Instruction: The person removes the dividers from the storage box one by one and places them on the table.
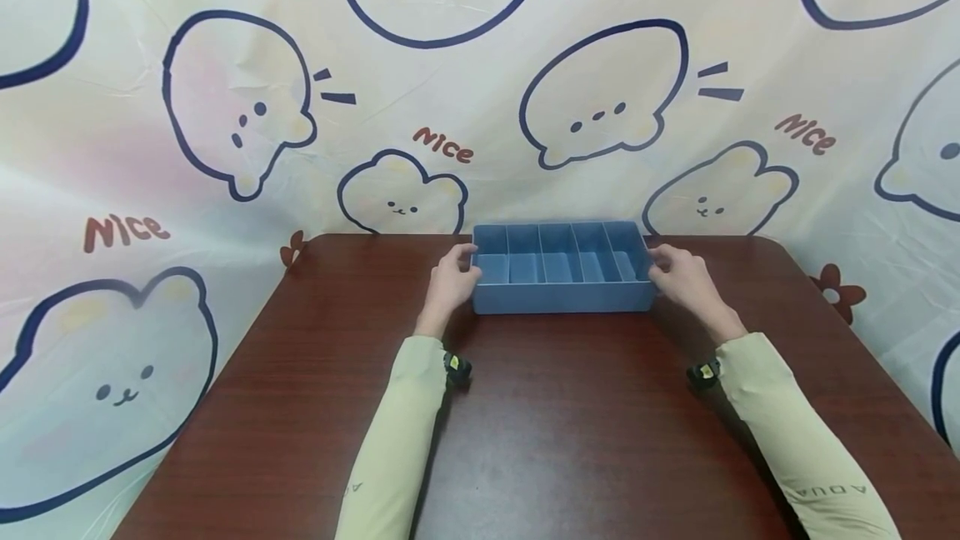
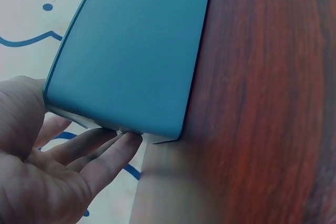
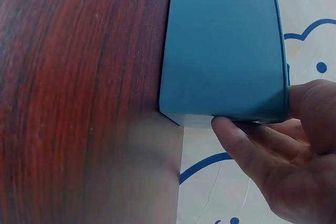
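Pale-green sleeves [image 1: 393,432] extended over wood-grain table [image 1: 562,432]. Blue five-compartment organizer [image 1: 562,298] positioned at far table edge, ends pinched by partly curled left hand [image 1: 452,277] and right hand [image 1: 686,280]; nothing seen inside. Two-ended grip judged done, release outstanding. Cartoon-print cloth [image 1: 487,90] hung behind.
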A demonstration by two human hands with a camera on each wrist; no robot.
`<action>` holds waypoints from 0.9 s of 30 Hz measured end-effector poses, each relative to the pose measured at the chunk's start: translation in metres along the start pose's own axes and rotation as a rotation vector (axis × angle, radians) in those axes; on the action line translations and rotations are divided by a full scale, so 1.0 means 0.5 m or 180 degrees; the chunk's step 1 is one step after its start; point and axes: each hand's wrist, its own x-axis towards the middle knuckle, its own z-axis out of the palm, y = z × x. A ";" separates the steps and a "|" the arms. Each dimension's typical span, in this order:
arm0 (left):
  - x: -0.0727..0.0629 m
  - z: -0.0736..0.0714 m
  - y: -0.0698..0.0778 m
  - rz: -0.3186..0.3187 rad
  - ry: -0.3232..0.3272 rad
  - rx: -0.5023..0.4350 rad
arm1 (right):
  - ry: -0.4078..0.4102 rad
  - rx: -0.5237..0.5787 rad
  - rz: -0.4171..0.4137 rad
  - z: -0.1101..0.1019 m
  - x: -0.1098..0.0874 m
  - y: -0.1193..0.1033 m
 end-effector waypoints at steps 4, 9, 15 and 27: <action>0.005 -0.003 -0.003 -0.0033 0.0011 0.0009 | 0.0024 -0.0004 -0.0043 0.001 0.001 -0.004; 0.006 -0.008 -0.005 -0.0069 0.0002 0.0019 | 0.0019 -0.0005 -0.0045 0.003 0.000 -0.009; 0.004 -0.015 -0.004 -0.0077 -0.0015 -0.0042 | -0.0001 -0.0018 0.0006 0.006 0.002 -0.017; 0.007 -0.025 -0.012 -0.0095 -0.0021 -0.0030 | -0.0017 -0.0019 -0.0014 0.015 0.003 -0.021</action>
